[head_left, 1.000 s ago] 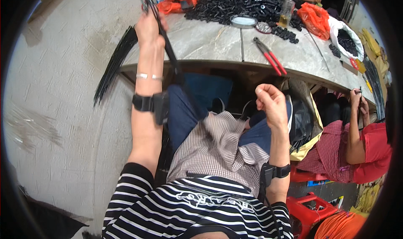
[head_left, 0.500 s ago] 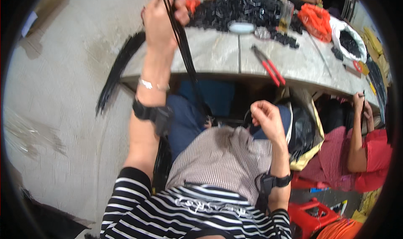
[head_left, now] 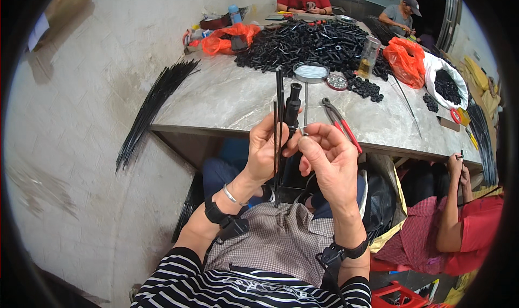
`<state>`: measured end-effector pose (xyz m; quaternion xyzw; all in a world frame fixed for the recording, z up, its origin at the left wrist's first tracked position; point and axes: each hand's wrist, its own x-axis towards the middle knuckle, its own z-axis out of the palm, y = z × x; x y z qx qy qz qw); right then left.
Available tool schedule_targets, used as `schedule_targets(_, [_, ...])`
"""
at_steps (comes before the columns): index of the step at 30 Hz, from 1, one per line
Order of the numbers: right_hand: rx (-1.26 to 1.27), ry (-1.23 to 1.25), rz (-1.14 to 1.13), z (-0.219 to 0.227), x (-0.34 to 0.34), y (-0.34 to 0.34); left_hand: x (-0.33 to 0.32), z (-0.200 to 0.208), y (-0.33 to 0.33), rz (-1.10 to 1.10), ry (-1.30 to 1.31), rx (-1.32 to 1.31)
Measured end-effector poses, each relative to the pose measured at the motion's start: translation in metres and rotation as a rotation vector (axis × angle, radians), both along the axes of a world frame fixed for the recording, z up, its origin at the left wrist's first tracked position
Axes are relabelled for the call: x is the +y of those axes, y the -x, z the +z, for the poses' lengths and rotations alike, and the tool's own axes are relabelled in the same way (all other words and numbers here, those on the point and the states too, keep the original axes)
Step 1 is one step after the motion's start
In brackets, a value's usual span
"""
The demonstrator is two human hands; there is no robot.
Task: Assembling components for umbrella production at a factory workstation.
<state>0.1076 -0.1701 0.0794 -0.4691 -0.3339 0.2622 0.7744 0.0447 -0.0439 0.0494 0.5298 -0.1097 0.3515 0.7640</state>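
In front of me, over the table's near edge, my left hand (head_left: 264, 154) is closed around several thin black rods (head_left: 279, 94) and a black tubular fitting (head_left: 292, 105) with a narrower flared top. The rods stand nearly upright beside the fitting. My right hand (head_left: 335, 164) meets it from the right, thumb and forefinger pinched on a thin pale strip (head_left: 303, 127) against the fitting's side. The strip's far end is hidden by my fingers. Red-handled pincers (head_left: 343, 125) lie on the table just beyond my right hand.
A large heap of black tubular parts (head_left: 313, 43) covers the back of the table (head_left: 216, 100). Before it are a round tray (head_left: 311, 80) of white strips and a small dish (head_left: 337, 82). Black rods (head_left: 154, 110) overhang the left edge. Co-workers sit at the back and right.
My left hand has come down from the upper left with the black rods and now holds the fitting too. My right hand has risen from my lap to meet it.
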Motion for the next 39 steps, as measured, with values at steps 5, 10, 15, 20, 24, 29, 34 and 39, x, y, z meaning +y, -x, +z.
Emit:
schedule_targets(5, [0.033, 0.047, 0.073, -0.007, 0.011, -0.004, 0.016, -0.019, 0.005, -0.019, 0.020, -0.020])
schedule_targets(10, [0.048, 0.177, 0.108, -0.005, 0.018, -0.003, 0.023, -0.025, 0.016, 0.036, -0.051, 0.007])
schedule_targets(15, [0.055, 0.282, 0.132, 0.002, 0.027, 0.000, 0.032, -0.027, 0.027, 0.072, -0.083, 0.064])
schedule_targets(20, [-0.053, 0.300, 0.197, 0.003, 0.034, -0.003, 0.040, -0.031, 0.035, 0.080, -0.092, 0.031])
schedule_targets(24, [-0.556, 0.242, 0.009, 0.003, 0.045, 0.009, 0.050, -0.034, 0.042, -0.070, 0.016, 0.021])
schedule_targets(29, [-1.460, 0.007, -0.292, 0.008, 0.057, 0.005, 0.059, -0.031, 0.040, -0.269, 0.122, -0.078])
schedule_targets(34, [-0.805, 0.245, -0.110, -0.002, 0.060, 0.015, 0.063, -0.032, 0.040, -0.214, 0.135, -0.045])
schedule_targets(39, [-0.172, 0.392, 0.220, 0.001, 0.054, 0.011, 0.065, -0.044, 0.042, -0.105, 0.049, -0.016])
